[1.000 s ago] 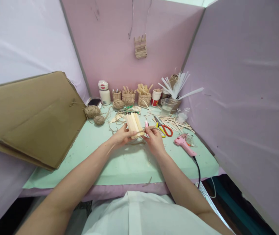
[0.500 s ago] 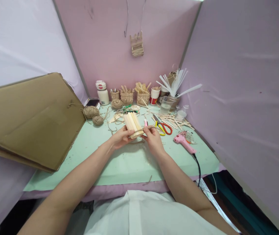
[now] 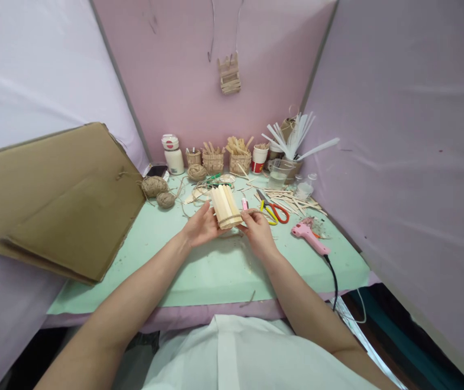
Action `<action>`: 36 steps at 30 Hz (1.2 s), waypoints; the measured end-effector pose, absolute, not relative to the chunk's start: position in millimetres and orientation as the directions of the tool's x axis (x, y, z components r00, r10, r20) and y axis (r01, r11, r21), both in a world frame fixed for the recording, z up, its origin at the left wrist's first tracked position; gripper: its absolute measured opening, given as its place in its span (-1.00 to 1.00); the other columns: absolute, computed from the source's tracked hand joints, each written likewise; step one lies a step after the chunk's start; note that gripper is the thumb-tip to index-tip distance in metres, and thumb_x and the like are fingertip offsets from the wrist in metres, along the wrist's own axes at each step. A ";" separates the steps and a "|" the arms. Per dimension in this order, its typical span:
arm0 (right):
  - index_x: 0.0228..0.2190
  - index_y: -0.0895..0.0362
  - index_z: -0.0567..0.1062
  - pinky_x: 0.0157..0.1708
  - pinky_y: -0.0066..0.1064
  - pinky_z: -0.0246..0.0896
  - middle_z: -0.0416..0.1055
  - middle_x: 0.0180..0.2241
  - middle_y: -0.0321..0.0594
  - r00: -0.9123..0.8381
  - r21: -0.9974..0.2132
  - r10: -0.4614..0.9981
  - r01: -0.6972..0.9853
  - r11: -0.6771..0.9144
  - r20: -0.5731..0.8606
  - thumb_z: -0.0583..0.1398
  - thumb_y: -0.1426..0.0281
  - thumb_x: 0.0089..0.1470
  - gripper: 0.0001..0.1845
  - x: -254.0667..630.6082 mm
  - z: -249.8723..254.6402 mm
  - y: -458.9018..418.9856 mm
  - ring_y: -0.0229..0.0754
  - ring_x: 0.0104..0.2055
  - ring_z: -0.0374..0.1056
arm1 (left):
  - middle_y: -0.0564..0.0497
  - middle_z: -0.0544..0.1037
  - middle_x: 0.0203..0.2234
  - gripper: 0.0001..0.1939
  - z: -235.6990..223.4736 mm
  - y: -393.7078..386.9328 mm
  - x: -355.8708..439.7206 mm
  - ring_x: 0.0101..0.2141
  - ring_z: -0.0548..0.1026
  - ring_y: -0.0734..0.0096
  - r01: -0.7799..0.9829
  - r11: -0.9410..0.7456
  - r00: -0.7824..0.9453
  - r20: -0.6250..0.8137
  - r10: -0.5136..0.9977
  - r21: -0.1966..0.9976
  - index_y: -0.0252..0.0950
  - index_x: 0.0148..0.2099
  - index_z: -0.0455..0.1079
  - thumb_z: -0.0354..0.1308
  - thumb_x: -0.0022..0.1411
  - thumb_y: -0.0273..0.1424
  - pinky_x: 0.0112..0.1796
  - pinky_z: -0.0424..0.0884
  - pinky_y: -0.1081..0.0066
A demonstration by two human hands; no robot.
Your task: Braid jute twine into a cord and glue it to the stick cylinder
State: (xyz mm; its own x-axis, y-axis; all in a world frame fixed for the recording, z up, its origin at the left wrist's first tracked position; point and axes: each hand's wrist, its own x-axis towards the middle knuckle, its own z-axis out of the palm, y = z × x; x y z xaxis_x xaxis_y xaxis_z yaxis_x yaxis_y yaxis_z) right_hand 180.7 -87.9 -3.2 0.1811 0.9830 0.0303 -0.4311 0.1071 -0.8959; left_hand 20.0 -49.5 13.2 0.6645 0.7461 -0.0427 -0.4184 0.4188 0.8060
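Observation:
A small craft-stick cup, made of pale wooden sticks side by side, is tilted between my hands above the table. A band of jute twine runs round its lower end. My left hand cradles the cup from the left and below, its thumb lifted off the sticks and its other fingers partly hidden beneath. At the lower right edge of the cup, my right hand pinches the twine between thumb and forefinger, with a strand passing over the fingers.
Scissors and a pink glue gun with a black cord lie on the right. Twine balls sit left, beside a large cardboard sheet. Stick-filled baskets, a glue bottle and loose sticks are farther back.
My left thumb has lifted off the cup and the left hand has opened somewhat beneath it. My right hand keeps its pinch at the cup's lower edge. The whole view has shifted slightly.

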 end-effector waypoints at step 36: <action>-0.41 0.08 0.36 -0.41 -0.46 0.17 0.34 -0.44 -0.35 0.216 -0.921 0.976 -0.385 0.059 -0.028 0.28 0.22 -0.22 -0.69 181.4 -6.3 -85.7 -0.28 -0.36 0.29 | -0.24 0.53 -0.13 -0.45 9.2 -49.5 23.1 -0.12 0.50 0.14 -0.536 0.533 0.626 -0.116 0.771 0.654 -0.40 0.14 0.22 0.04 0.22 -0.15 -0.02 0.32 0.12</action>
State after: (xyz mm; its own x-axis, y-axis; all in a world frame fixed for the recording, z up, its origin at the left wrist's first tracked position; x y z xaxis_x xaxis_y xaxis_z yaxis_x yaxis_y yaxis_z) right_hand 181.4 -85.7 -6.3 0.2159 0.9760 -0.0279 -0.3854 0.0589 -0.9209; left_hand 23.1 -49.5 9.2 0.6261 0.7711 -0.1156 -0.5361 0.5334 0.6543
